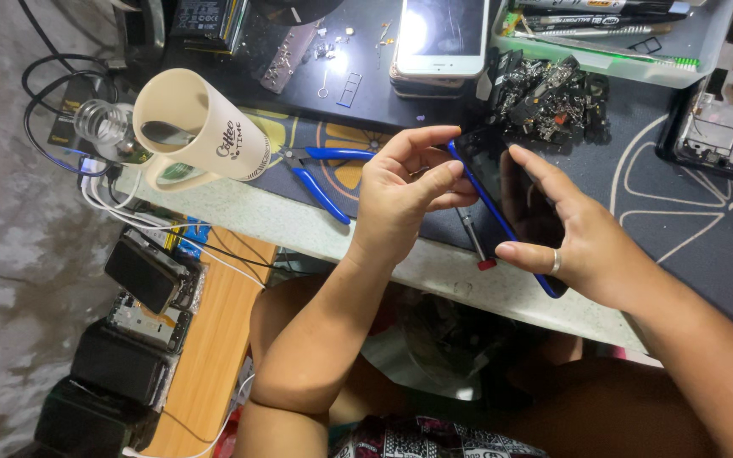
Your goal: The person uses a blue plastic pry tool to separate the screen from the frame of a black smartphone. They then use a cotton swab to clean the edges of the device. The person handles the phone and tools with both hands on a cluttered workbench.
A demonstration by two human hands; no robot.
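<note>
I hold a dark phone with a blue rim (502, 199) between both hands, tilted up on its edge just right of the middle of the frame, above the front edge of the surface (299, 225). My left hand (405, 191) is curled around its upper left edge, thumb and bent fingers pinched together on the blue rim. My right hand (574, 233) clasps the phone from the right side: the forefinger reaches along the top of the dark screen, the thumb presses the lower edge, and a ring (556, 261) shows on one finger.

Just below the phone, between my hands, a small screwdriver with a red end (475, 242) lies on the surface. Left of my left hand lie blue-handled pliers (320, 174) on the dark patterned mat (680, 212). Farther left, in the upper left of the frame, a cream mug (201, 131) lies on its side with its mouth toward the camera, and a clear glass bulb (103, 121) sits just beside it. At the top centre a white phone (441, 38) rests on a stack, and right of it is a heap of small dark parts (553, 97). A clear tray (621, 64) with pens fills the upper right. At lower left, a wooden shelf (214, 339) carries more dark phones (142, 273).
</note>
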